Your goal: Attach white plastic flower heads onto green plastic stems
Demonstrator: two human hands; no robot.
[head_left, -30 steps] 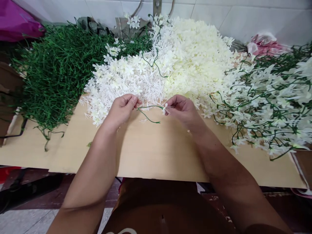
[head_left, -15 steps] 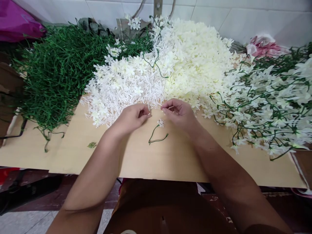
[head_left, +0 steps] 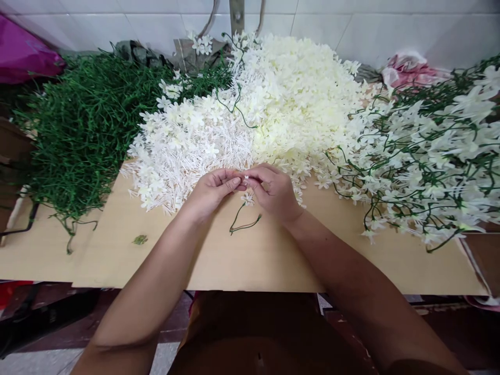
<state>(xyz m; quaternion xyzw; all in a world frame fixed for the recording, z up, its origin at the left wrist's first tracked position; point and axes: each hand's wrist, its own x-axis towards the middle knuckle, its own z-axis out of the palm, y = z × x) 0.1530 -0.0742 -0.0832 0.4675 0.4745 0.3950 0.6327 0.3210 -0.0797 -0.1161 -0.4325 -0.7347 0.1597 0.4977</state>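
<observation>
My left hand [head_left: 219, 188] and my right hand [head_left: 272, 188] meet fingertip to fingertip over the board, in front of the flower heaps. Both are pinched closed around something small and whitish, mostly hidden by the fingers. Just below them a green stem [head_left: 245, 226], bent in a V, lies on the board with a small white flower piece [head_left: 247, 198] at its upper end. Behind my hands spreads a heap of white pieces with thin stalks [head_left: 203, 151], and beside it a heap of cream blossoms [head_left: 308, 99].
Green stems [head_left: 89, 125] are piled at the left. White flowers on green stems [head_left: 429, 161] fill the right side. A small green scrap [head_left: 140, 239] lies on the tan board [head_left: 250, 265]. A pink and white cloth [head_left: 410, 70] rests by the tiled wall.
My hands, apart before, have come together at the fingertips. The whole view has shifted slightly, moving the heaps a little left in the picture.
</observation>
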